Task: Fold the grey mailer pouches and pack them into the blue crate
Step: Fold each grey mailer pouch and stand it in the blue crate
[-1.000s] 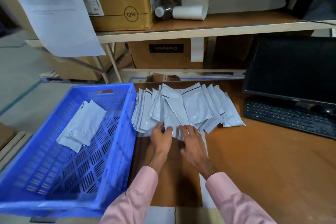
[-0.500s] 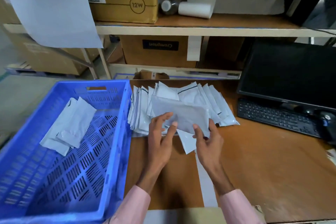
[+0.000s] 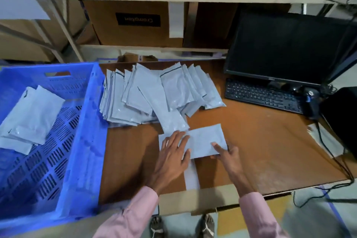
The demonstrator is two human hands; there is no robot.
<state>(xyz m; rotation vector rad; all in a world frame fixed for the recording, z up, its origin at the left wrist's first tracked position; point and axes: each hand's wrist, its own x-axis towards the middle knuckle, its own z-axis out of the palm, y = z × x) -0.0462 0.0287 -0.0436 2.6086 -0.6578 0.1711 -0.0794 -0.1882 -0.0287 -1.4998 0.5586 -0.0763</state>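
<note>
Head view: left hand (image 3: 172, 152) flat on pouch (image 3: 202, 141) beside crate (image 3: 85, 141); right hand (image 3: 225, 153) pinches its edge. Probably thin, limp, slick; grip edges.

pouch (image 3: 204, 142) lowered from air onto table (image 3: 270, 150)
</note>
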